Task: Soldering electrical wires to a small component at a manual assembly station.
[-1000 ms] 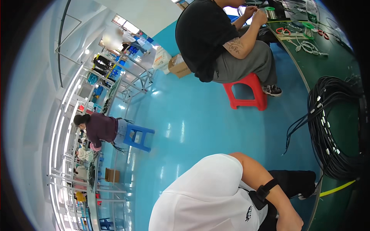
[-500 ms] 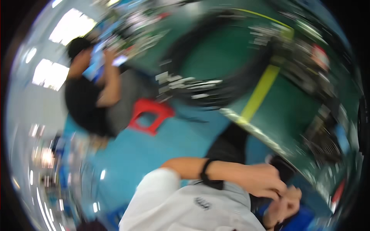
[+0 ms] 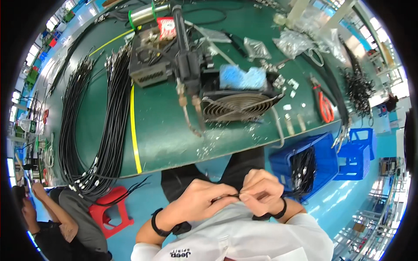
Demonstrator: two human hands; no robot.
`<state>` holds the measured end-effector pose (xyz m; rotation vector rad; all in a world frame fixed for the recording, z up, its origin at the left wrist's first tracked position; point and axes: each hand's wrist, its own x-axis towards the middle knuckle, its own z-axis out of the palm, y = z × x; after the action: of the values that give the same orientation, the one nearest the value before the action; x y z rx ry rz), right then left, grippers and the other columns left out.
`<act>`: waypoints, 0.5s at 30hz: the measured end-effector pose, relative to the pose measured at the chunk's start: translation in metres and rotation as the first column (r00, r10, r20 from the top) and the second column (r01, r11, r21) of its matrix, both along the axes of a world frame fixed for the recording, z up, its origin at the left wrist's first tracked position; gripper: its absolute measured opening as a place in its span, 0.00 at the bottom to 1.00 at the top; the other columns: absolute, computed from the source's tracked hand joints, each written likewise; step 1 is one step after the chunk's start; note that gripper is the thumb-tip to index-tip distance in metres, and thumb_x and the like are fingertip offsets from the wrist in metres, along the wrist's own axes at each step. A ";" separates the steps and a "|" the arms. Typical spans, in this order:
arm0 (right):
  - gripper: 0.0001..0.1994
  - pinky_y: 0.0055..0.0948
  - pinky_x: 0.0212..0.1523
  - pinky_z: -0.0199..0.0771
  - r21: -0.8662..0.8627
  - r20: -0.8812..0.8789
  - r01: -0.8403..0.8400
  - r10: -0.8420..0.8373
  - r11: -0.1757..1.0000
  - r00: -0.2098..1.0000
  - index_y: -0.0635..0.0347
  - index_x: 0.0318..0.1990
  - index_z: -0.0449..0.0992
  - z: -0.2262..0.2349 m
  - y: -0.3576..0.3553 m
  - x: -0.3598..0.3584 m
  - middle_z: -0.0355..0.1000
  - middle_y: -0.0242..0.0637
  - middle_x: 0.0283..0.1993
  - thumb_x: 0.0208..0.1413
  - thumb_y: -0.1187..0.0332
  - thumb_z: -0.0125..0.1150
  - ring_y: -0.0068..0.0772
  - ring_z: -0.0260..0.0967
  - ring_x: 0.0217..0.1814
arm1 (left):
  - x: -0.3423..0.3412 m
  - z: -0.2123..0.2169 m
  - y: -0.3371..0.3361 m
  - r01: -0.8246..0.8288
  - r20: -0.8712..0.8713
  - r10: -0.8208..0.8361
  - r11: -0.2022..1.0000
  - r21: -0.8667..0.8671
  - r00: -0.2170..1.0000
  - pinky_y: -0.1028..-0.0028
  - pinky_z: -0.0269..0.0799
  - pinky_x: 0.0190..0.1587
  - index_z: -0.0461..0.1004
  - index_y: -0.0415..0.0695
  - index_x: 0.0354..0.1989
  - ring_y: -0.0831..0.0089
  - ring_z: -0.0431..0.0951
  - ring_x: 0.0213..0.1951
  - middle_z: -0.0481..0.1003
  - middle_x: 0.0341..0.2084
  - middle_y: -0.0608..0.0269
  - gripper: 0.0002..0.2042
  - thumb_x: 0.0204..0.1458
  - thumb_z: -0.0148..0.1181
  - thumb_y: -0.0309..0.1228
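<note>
My left hand (image 3: pixel 201 201) and my right hand (image 3: pixel 262 192) meet in front of my white shirt, just off the near edge of the green bench (image 3: pixel 174 135). Fingertips of both are pinched together. A sliver of something thin and dark shows between the left fingers, too small to name; what the right fingertips hold is hidden. Across the bench edge, a soldering fixture (image 3: pixel 186 65) with bent metal tips stands beside a round-grilled fan (image 3: pixel 237 106). A blue sponge (image 3: pixel 243 77) lies on top of the fan.
Black cable bundles (image 3: pixel 114 108) loop over the bench at left. Red-handled pliers (image 3: pixel 324 106) lie at right, above a blue bin (image 3: pixel 278 163) holding black cables. A red stool (image 3: pixel 104 219) and a seated co-worker (image 3: pixel 82 222) are at lower left. Blue stools (image 3: pixel 355 161) stand right.
The view has swung right and sharpened, so the bench now lies straight ahead and the co-worker sits lower left. My hands stay together, now near the middle of the picture.
</note>
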<state>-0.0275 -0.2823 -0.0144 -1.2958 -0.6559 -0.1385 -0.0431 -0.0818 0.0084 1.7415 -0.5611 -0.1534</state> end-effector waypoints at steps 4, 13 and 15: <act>0.09 0.23 0.23 0.62 -0.094 0.062 -0.055 0.061 0.994 0.996 0.68 0.30 0.78 0.008 0.001 0.008 0.73 0.40 0.29 0.38 0.85 0.66 0.29 0.66 0.23 | 0.002 -0.008 0.010 0.045 0.101 -0.044 0.999 -0.001 0.994 0.78 0.66 0.19 0.78 0.38 0.31 0.73 0.74 0.15 0.75 0.15 0.60 0.05 0.45 0.66 0.21; 0.04 0.23 0.28 0.67 -0.296 0.382 0.494 -0.373 0.818 0.846 0.67 0.32 0.77 0.043 -0.066 0.056 0.73 0.40 0.30 0.47 0.80 0.62 0.29 0.67 0.26 | -0.007 -0.005 0.051 -0.152 -0.125 0.127 0.965 -0.214 0.984 0.81 0.66 0.17 0.75 0.32 0.30 0.76 0.76 0.15 0.78 0.17 0.57 0.02 0.48 0.59 0.18; 0.03 0.22 0.30 0.62 -0.352 0.314 0.566 -0.475 0.746 0.822 0.67 0.33 0.73 0.053 -0.068 0.058 0.68 0.39 0.31 0.54 0.76 0.57 0.26 0.62 0.29 | -0.008 -0.003 0.053 -0.196 -0.163 0.165 0.960 -0.199 0.973 0.81 0.66 0.17 0.74 0.32 0.30 0.76 0.77 0.16 0.78 0.18 0.56 0.02 0.49 0.58 0.17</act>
<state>0.0300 -0.3499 0.0385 -1.9032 -0.4878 -0.6305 -0.0516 -0.0283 0.0054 1.5479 -0.2978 -0.0852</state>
